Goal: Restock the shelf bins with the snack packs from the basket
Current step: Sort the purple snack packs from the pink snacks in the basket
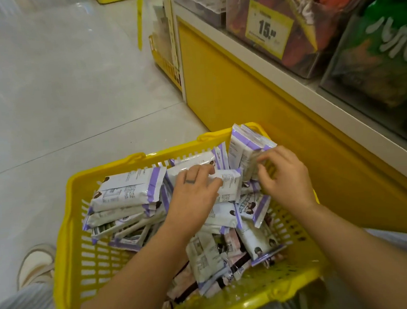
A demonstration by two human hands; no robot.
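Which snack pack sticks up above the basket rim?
The pack in the basket's far right corner, pinched by the right hand; it stands upright, the rest lie lower.

Basket (65, 238) near centre, just left of shelf (229, 91) base. Snack packs (127, 192) piled in basket: flat stack at left side, loose heap at middle and near right. Left grip (195, 191) on pack at pile's middle. Right grip (287, 177) at far right corner, round packs standing above rim. Shelf runs along right, near to far. Bins (328, 22) side by side on it, price tag (269, 28) on middle bin's front. Shoe (36, 265) on floor (59, 92), left of basket.
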